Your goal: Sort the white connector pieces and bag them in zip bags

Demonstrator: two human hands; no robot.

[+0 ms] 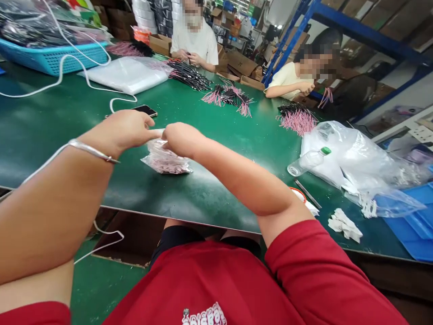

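Note:
A small clear plastic bag (166, 160) filled with pink-and-white pieces rests on the green table (216, 149) in front of me. My left hand (126, 128), a silver bangle on its wrist, pinches the bag's top edge from the left. My right hand (181, 137) is curled closed on the same top edge from the right. Both hands meet above the bag, knuckles toward the camera, so the fingertips are mostly hidden.
A black phone (145, 110) and white cable (84, 76) lie behind my hands. Bundles of pink and black wires (297, 118) are spread across the table. A plastic bottle (307, 160), clear bags (358, 158), blue trays (416, 225) sit right. Two people work at the far side.

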